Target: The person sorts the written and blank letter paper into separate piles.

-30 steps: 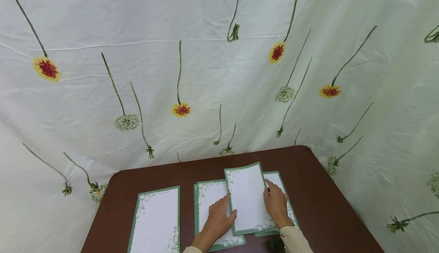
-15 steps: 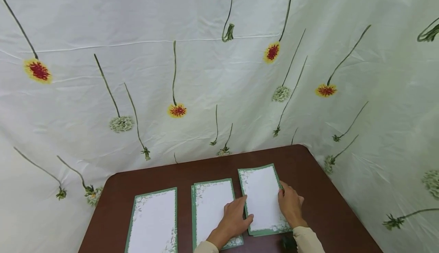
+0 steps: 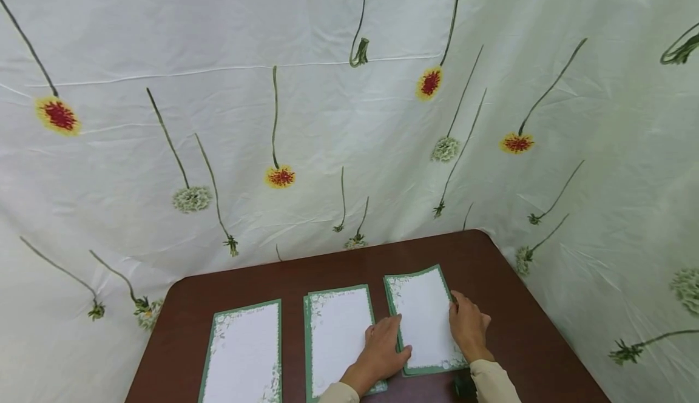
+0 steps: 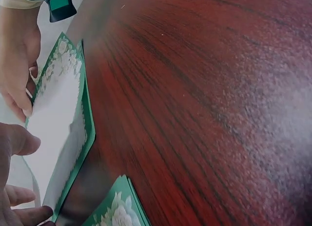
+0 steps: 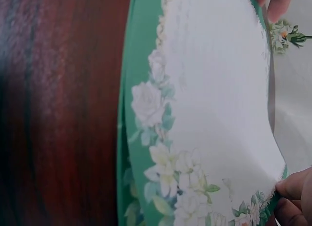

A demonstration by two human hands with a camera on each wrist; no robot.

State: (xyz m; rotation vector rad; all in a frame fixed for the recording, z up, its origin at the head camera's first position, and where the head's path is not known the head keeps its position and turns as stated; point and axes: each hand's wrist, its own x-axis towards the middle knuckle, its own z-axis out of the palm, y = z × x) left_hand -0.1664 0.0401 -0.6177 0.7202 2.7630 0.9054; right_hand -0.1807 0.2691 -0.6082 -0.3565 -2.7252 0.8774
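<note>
On the right of the table a white sheet of paper (image 3: pixel 423 318) with a green, flower-printed border lies over another like it, whose green edge shows beneath. My left hand (image 3: pixel 380 349) is at its left edge, index finger along the edge and thumb over the paper. My right hand (image 3: pixel 468 324) pinches the opposite edge; in the right wrist view its thumb (image 5: pixel 293 184) lies on the border and the paper bows there. The left wrist view shows the top sheet (image 4: pixel 53 113) curved, its edge standing off the one below.
Similar bordered sheets form a slightly uneven middle stack (image 3: pixel 338 336), close to my left forearm. Farther left lies another bordered sheet (image 3: pixel 243 354). The dark red-brown table (image 3: pixel 295 272) reaches back to a white flower-patterned cloth (image 3: pixel 327 118).
Both hands have carried the top sheet right and slightly down, off the middle stack and onto the right one. In the last half second it shifted only a little, and the view turned slightly.
</note>
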